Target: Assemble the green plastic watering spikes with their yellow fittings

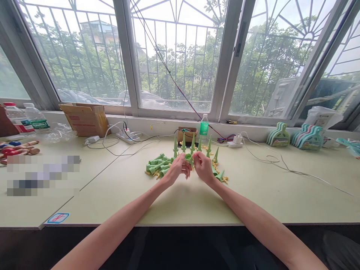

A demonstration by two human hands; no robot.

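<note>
A green plastic watering spike (188,156) has its round open end tilted towards me, and my left hand (177,167) grips it between thumb and fingers. At the right side of that opening, my right hand (203,167) is closed in a pinch; what lies between the fingertips is hidden. Left of my hands lies a pile of green spikes (156,164). Several finished-looking spikes (183,144) stand upright in a row behind them. Beside my right wrist are more green spikes (220,175) and small yellow pieces (225,179).
Behind the row are a small cardboard box (188,134) and a green-labelled bottle (204,126). White cables (277,159) and power strips (128,137) run along the window side. Green fan-shaped items (278,135) stand at right, a larger carton (84,119) at left.
</note>
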